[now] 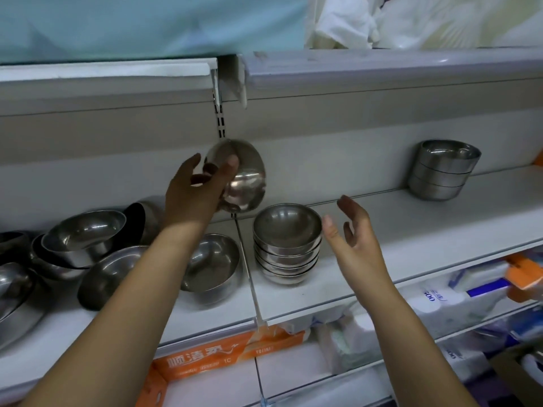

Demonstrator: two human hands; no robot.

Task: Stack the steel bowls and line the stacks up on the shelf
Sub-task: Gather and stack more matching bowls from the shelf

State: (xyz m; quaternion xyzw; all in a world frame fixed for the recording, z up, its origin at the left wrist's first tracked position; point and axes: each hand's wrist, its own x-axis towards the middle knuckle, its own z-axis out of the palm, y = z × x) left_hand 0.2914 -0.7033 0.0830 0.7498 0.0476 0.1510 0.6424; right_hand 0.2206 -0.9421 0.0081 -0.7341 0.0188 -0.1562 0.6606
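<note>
My left hand [197, 191] grips a steel bowl [245, 179] tilted on its side, raised above the shelf [411, 245]. Just below and to the right stands a stack of several steel bowls [287, 245]. My right hand [354, 230] hovers open beside that stack, fingers apart, holding nothing. A shorter stack of three bowls [443, 170] stands at the back right of the shelf. Several loose bowls [88, 239] lie jumbled on the left part of the shelf, one upright bowl [214, 264] nearest the stack.
An upper shelf edge [382, 74] overhangs the work area. Below the shelf sit an orange carton [211, 359] and plastic-wrapped tissue packs [458, 304]. A thin metal divider [249, 277] splits the shelf between the loose bowls and the stacks.
</note>
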